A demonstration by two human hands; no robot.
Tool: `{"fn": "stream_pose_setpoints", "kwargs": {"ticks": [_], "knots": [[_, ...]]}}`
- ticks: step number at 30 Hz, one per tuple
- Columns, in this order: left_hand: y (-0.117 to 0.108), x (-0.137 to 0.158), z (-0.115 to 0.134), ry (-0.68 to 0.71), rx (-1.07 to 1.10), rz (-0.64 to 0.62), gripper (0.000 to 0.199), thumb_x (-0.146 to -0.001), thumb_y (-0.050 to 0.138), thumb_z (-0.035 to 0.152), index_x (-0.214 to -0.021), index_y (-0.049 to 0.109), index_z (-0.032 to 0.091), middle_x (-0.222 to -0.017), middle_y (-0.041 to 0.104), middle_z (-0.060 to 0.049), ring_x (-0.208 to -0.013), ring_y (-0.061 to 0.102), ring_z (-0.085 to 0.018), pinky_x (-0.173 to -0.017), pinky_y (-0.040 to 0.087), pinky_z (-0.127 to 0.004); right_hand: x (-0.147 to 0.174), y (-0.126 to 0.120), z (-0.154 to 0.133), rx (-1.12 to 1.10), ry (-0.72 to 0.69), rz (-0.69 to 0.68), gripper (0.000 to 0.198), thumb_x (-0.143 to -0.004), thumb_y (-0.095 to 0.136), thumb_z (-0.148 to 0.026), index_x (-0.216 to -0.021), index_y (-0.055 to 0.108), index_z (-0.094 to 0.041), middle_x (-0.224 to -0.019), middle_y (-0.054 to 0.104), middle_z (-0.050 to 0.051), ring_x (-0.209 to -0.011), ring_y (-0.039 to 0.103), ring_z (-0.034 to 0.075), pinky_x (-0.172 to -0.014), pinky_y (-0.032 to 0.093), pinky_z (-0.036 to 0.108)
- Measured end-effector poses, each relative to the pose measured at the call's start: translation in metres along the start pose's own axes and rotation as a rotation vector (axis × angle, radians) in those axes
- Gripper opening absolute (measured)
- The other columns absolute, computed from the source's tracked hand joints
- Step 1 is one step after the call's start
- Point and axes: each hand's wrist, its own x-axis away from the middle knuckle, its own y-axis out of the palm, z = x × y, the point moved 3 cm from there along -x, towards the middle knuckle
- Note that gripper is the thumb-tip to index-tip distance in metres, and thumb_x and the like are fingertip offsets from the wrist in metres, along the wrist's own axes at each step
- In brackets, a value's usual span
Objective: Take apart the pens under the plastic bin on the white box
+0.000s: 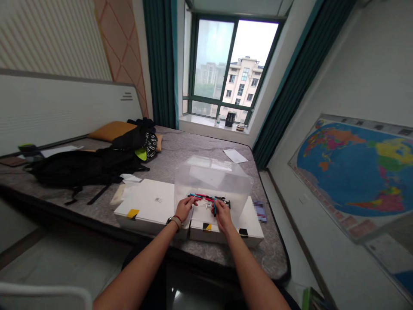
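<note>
My left hand [184, 208], with a watch and bands at its wrist, is closed in a pinch. A small pale thin piece shows at its fingertips, too small to name. My right hand [223, 214] is closed around a teal and black pen [215, 208] that points down. Between and just beyond the hands lie several red, teal and black pens [206, 198] and small white parts [207, 206]. A clear plastic box [214, 177] stands around and behind them, on top of white cartons.
White cartons [148, 202] with yellow and black tape stand on the grey bed [193, 142]. To the left lie a black backpack [87, 165] and an orange pillow [112, 130]. Paper [235, 155] lies behind the box. A world map [358, 168] hangs on the right wall.
</note>
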Motion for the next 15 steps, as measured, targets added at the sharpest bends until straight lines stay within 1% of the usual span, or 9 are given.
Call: {"fn": "stream_pose_setpoints", "kwargs": {"ticks": [2,4,7,9,12,15], "knots": [[0.000,0.000,0.000,0.005,-0.040,-0.016,0.047,-0.082,0.045,0.052,-0.091,0.071,0.014,-0.073,0.066,-0.004,-0.052,0.045,-0.011,-0.053,0.037,-0.023,0.001,0.000,-0.001,0.038,-0.013,-0.022,0.035,-0.067,0.073,-0.044,-0.084,0.066,-0.015,-0.065,0.059,0.000,-0.052,0.050,0.009,-0.051,0.042,0.021],[0.001,0.001,0.002,0.023,-0.116,-0.044,0.044,-0.081,0.046,0.049,-0.089,0.072,0.014,-0.069,0.065,-0.003,-0.056,0.049,-0.012,-0.057,0.039,-0.024,0.001,-0.001,-0.002,0.056,-0.017,-0.022,0.036,-0.066,0.073,-0.045,-0.084,0.068,-0.014,-0.064,0.058,0.000,-0.050,0.047,0.008,-0.049,0.039,0.020],[0.004,0.003,0.006,0.053,-0.252,-0.101,0.039,-0.079,0.049,0.045,-0.084,0.073,0.015,-0.063,0.063,-0.002,-0.064,0.055,-0.016,-0.064,0.041,-0.025,0.003,-0.002,-0.003,0.039,-0.012,-0.008,0.041,-0.065,0.073,-0.047,-0.088,0.069,-0.014,-0.065,0.060,0.000,-0.049,0.045,0.007,-0.048,0.037,0.020],[0.007,0.005,0.010,0.058,-0.343,-0.138,0.038,-0.079,0.048,0.043,-0.085,0.073,0.015,-0.062,0.062,-0.002,-0.065,0.056,-0.017,-0.065,0.041,-0.025,0.003,-0.003,-0.004,0.062,-0.019,-0.002,0.042,-0.064,0.073,-0.047,-0.088,0.069,-0.013,-0.066,0.062,0.001,-0.049,0.045,0.007,-0.048,0.036,0.020],[0.011,0.007,0.018,0.094,-0.478,-0.210,0.036,-0.081,0.045,0.040,-0.087,0.073,0.017,-0.071,0.067,-0.003,-0.070,0.058,-0.017,-0.068,0.041,-0.026,0.005,-0.003,-0.004,0.130,-0.049,-0.006,0.041,-0.064,0.073,-0.048,-0.085,0.070,-0.013,-0.066,0.064,0.003,-0.048,0.045,0.007,-0.047,0.035,0.020],[0.012,0.011,0.025,0.167,-0.620,-0.269,0.032,-0.083,0.043,0.035,-0.082,0.071,0.019,-0.080,0.068,-0.004,-0.076,0.059,-0.018,-0.071,0.041,-0.026,0.008,-0.001,-0.005,0.184,-0.095,-0.034,0.039,-0.066,0.071,-0.049,-0.080,0.071,-0.012,-0.065,0.065,0.004,-0.048,0.045,0.008,-0.046,0.034,0.021]]}}
